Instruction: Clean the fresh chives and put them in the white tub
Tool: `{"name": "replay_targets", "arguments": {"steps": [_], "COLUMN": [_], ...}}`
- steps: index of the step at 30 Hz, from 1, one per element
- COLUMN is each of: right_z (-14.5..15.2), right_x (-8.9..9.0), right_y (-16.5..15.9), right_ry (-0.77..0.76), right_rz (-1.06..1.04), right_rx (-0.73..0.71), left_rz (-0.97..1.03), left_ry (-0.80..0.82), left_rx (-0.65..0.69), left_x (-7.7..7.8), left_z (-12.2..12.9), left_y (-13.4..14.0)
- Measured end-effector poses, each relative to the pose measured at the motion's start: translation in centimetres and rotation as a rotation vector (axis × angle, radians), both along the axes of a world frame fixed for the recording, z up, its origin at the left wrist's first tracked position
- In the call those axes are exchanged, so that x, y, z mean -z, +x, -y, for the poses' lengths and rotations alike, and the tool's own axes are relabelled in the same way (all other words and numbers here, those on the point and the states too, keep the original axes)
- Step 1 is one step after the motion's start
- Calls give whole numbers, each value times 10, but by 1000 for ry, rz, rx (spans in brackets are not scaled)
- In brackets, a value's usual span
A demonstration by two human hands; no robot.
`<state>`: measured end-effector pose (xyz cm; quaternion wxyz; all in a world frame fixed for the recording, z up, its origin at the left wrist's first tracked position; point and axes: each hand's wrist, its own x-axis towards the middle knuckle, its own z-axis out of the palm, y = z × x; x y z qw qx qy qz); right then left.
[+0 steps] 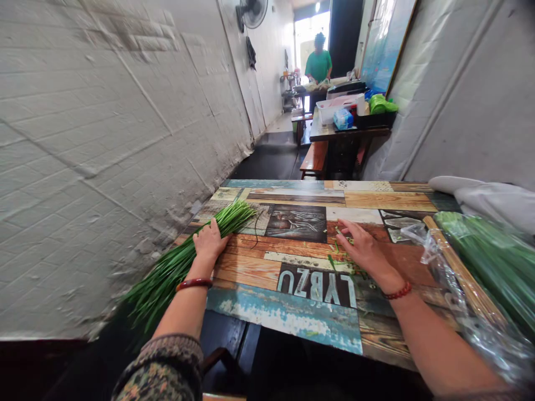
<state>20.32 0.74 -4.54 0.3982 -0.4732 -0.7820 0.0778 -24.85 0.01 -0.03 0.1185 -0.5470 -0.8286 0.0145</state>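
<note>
A long bunch of green chives (pixel 167 273) lies across the left side of the patterned table (pixel 292 245), its leaf ends hanging over the near left edge. My left hand (pixel 210 240) is wrapped over the bunch near its pale cut end, thumb pointing right. Farther right, my right hand (pixel 363 248) hovers low over small green trimmings (pixel 340 260), fingers loosely bent and apart. No held thing shows in it. A dark thin string (pixel 256 229) rests on the tabletop between the hands.
At the right edge lie plastic-wrapped greens (pixel 489 250) beside a bundle of thin wooden sticks (pixel 463 273). White cloth (pixel 493 197) is behind them. A wall (pixel 104 139) closes the left side. Beyond are a loaded second table (pixel 334 131), a bench (pixel 315 157) and a person in green (pixel 319 65).
</note>
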Motion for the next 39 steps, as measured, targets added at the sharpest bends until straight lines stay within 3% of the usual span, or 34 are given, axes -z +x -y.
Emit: {"name": "replay_targets", "arguments": {"steps": [11,13,17,21,25,29,36,39], "right_z": [1,2,4,6,8,9,8,8], "right_x": [-3,-4,-7,-7,-8,-11,-16,-18], "right_y": [-1,-1,-3,-5,-7,-7,-5,-4], "right_ry": [-35,-27,-11,-15,-20,-15,6,-1], "right_rz": [13,10,8,4,5,3,0,-4], "right_rx": [-5,-1,5,-5,-11,-23,0,7], "left_rz": [55,46,8,68,209,345,571,835], "left_ry": [72,129,289,185,71,50,9,72], "left_rx": [-10,37,250,333,212,183,406,500], "left_x": [-2,-5,-9,3,17,19,11,3], "left_z": [-34,-30,0,25,27,23,40,49], "left_y": [20,27,57,93,109,110,127,140]}}
